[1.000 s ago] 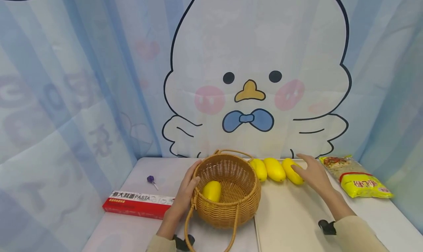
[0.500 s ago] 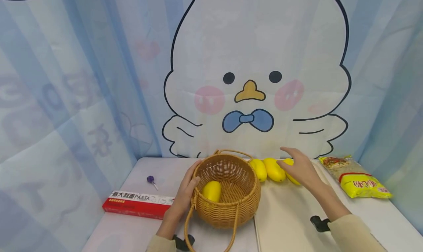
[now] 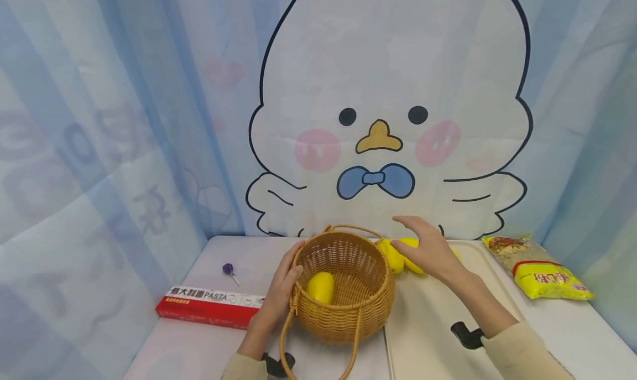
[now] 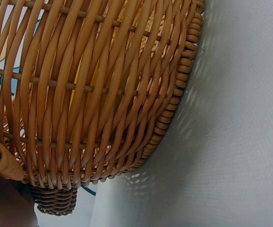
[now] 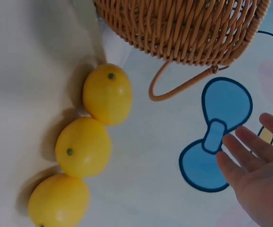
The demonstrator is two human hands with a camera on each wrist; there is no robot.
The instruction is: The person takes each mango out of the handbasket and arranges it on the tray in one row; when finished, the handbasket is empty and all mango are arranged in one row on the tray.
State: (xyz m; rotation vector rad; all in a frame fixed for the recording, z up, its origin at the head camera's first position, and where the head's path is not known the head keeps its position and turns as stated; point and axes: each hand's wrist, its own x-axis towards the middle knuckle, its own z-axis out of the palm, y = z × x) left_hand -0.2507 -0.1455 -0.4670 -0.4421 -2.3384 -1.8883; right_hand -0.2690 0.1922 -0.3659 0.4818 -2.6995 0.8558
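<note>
A round wicker basket (image 3: 343,313) stands tilted toward the camera, with one yellow fruit (image 3: 320,287) inside. My left hand (image 3: 280,291) grips its left rim, thumb over the edge; in the left wrist view the woven wall (image 4: 89,94) fills much of the picture. My right hand (image 3: 430,250) is above the yellow fruits right of the basket, fingers spread, holding nothing. The right wrist view has three yellow fruits (image 5: 107,94) in a row beside the basket (image 5: 183,28), and the right hand (image 5: 264,175) apart from them.
A cream tray (image 3: 438,324) lies right of the basket under the fruits. Beyond it is a yellow and clear food bag (image 3: 542,269). On the left are a red and white pasta box (image 3: 209,308) and a purple lollipop (image 3: 228,269). A printed curtain (image 3: 383,64) hangs behind.
My right hand has moved left from the rightmost fruit to above the ones nearer the basket. My left hand, the basket and the fruit inside have kept their places.
</note>
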